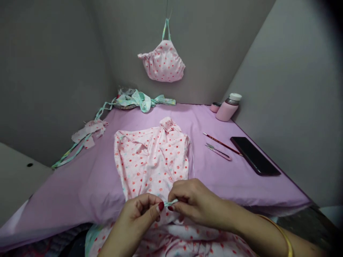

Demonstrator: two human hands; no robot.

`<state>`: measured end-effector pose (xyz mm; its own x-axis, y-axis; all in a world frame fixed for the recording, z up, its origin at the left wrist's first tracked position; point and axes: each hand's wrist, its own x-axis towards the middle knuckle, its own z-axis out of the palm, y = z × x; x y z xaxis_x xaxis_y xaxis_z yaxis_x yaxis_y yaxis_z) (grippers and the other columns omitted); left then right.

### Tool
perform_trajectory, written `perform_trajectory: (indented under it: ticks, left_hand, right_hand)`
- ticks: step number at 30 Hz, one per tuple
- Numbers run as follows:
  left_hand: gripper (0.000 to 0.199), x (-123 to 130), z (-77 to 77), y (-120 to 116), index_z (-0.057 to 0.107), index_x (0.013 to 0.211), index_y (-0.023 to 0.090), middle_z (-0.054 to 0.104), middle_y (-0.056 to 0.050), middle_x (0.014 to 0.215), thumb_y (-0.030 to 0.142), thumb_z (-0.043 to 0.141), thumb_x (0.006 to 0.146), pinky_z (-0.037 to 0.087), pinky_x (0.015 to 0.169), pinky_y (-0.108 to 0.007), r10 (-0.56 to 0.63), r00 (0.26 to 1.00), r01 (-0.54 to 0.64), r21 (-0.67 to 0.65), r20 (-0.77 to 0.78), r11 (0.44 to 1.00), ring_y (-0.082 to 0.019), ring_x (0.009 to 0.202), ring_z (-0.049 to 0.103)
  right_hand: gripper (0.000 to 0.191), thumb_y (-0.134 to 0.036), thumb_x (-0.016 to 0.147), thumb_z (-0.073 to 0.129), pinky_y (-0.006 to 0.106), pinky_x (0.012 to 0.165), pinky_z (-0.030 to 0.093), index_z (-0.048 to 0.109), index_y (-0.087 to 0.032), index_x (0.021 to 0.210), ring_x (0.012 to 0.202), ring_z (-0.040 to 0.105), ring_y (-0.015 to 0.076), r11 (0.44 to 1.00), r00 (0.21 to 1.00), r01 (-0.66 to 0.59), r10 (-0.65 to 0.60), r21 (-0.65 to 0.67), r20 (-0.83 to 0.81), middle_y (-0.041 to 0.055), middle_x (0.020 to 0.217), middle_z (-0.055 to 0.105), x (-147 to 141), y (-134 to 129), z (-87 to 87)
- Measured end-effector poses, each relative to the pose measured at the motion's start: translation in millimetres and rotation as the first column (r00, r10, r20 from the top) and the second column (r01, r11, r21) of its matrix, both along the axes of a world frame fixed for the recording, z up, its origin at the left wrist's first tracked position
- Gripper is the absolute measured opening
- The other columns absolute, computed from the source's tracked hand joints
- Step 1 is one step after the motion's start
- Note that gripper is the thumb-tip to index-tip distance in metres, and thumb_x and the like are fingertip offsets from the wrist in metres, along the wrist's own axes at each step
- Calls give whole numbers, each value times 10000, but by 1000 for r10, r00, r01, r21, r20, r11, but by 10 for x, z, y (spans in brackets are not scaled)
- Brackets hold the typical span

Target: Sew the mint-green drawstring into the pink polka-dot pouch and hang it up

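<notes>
Between my two hands, close to the table's front edge, runs a thin mint-green fabric strip [169, 203]. My left hand [143, 214] pinches one end of it between thumb and fingers. A short way to the right, my right hand [194, 201] grips the other end, thumb against curled fingers. Beneath and behind both hands lies pink cloth with red dots [154, 160], spread on the table and hanging over the front edge. A white thread [193, 160] trails along the cloth's right side.
On the lilac-covered table [209, 167], a phone [254, 156], thread snips [218, 152], a red pencil [222, 144] and a pink bottle [227, 110] stand or lie right. Green strips [144, 101] and pink scraps [91, 132] lie back left. A dotted pouch [164, 64] hangs behind.
</notes>
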<state>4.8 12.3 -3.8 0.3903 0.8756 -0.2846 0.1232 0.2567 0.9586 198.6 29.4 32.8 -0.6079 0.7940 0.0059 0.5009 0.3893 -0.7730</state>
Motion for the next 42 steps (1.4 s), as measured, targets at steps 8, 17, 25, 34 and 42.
perform_trajectory:
  ticks: [8, 17, 25, 34, 42]
  left_hand:
    - [241, -43, 0, -59, 611, 1024, 218, 653, -3, 762, 112, 544, 818, 476, 547, -168, 83, 962, 153, 766, -260, 624, -100, 632, 614]
    - [129, -90, -19, -80, 599, 876, 182, 642, 8, 685, 93, 514, 836, 471, 536, -168, 141, 923, 239, 820, -358, 520, -103, 600, 628]
    - [83, -86, -19, -150, 574, 865, 151, 640, -14, 684, 98, 511, 853, 475, 551, -190, 217, 906, 266, 886, -364, 379, -117, 597, 620]
    - [105, -66, -36, -152, 548, 823, 155, 620, -8, 700, 60, 507, 841, 467, 576, -186, 182, 919, 251, 875, -350, 415, -107, 627, 611]
    - [148, -58, -14, -135, 575, 940, 197, 652, 2, 786, 114, 533, 826, 494, 569, -172, 85, 952, 164, 721, -295, 673, -103, 666, 629]
  right_hand:
    - [100, -191, 739, 602, 158, 481, 382, 643, -100, 748, 479, 461, 50, 804, 965, -35, -127, -594, -228, -29, 571, 512, 36, 61, -138]
    - [198, -273, 775, 608, 141, 439, 272, 650, -84, 819, 479, 353, 34, 835, 975, -69, -60, -546, -214, -31, 583, 496, 11, 43, -95]
    - [183, -211, 806, 516, 158, 492, 325, 657, -102, 765, 513, 411, 57, 898, 986, -53, -23, -437, -166, -26, 573, 491, 5, 25, -124]
    - [187, -150, 796, 491, 171, 531, 335, 641, -116, 690, 533, 430, 68, 972, 999, -1, -10, -233, -46, -27, 568, 511, -24, -45, -87]
    - [215, -170, 854, 465, 183, 605, 363, 672, -119, 833, 619, 508, 85, 990, 995, -102, 102, -102, -4, 10, 681, 606, -10, -73, -59]
